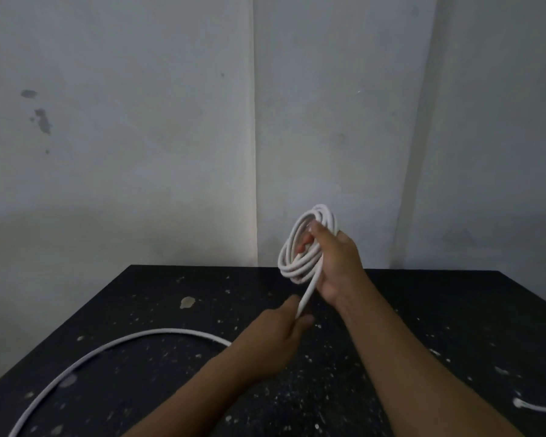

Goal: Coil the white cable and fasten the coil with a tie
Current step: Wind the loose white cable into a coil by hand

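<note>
Several loops of the white cable [300, 263] sat gathered in the right hand [336, 263], whose fingers [303, 246] were curled through the middle of the coil [309, 241] and closed around its right side, thumb pressed along the near edge. The coil was held upright in the air above the tabletop [423, 326], in front of the corner where the two grey walls met. From the bottom of the coil a straight stretch of cable ran down and to the left into the left hand [284, 332], which was pinched shut on it between thumb and curled fingers (only the knuckles and thumb tip showed clearly). Behind that hand the cable came out again on the tabletop and swept in a wide arc to the left, lying flat on the dark speckled surface and leaving the picture at the lower left edge. Both forearms reached in from the bottom of the frame. Near the right edge, well apart from the hands, a short white piece [536, 413] lay on the tabletop; what it was could not be told.
</note>
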